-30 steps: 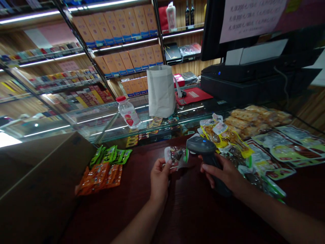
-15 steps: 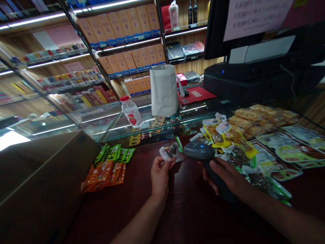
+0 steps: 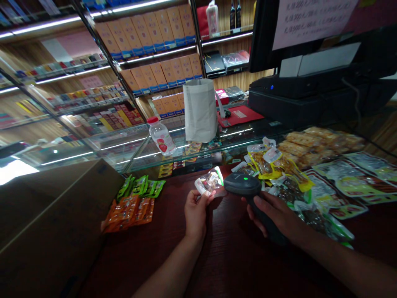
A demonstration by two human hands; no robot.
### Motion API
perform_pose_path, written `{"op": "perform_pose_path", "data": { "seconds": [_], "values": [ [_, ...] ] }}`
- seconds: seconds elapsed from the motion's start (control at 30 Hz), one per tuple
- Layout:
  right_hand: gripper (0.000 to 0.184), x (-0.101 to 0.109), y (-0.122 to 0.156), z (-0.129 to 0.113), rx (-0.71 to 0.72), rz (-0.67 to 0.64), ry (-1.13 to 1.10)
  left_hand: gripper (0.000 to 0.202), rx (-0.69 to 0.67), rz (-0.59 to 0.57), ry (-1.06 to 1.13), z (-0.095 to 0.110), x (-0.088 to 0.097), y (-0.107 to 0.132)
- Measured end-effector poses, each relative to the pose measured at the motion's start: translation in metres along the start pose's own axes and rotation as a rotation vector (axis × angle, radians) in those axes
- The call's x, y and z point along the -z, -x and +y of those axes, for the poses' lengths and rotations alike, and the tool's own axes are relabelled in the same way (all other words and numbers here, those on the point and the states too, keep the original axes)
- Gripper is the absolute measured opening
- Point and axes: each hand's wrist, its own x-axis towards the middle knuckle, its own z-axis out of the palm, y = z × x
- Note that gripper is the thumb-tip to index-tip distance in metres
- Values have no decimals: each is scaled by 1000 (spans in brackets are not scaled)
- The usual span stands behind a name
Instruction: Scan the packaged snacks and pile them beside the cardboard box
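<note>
Head view: left hand (image 3: 194,212) pinches a snack packet (image 3: 209,182), right hand (image 3: 278,215) clamped round the barcode scanner (image 3: 248,191) beside it.

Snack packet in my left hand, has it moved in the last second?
Yes, slightly: the snack packet has shifted up the picture, toward the white paper bag.

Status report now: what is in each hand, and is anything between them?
Left hand shut on small snack packet. Right hand shut on barcode scanner, green light on, head beside the packet. Nothing between them; snack pile close at right.
</note>
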Motion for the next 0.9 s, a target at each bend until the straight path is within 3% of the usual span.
{"op": "perform_pose_path", "data": {
  "seconds": [0.33,0.53,0.7,0.9],
  "values": [
    [51,1,0,6,13,-15,4,34,-33,9,37,-1,0,5],
    [53,-1,4,9,-14,-71,-90,23,69,93,120,10,9,32],
    [49,-1,11,10,22,-182,-120,21,196,234,151,35,44,77],
    [44,-6,18,7,68,-244,-95,26,184,501,187,67,111,113]
  ]
}}
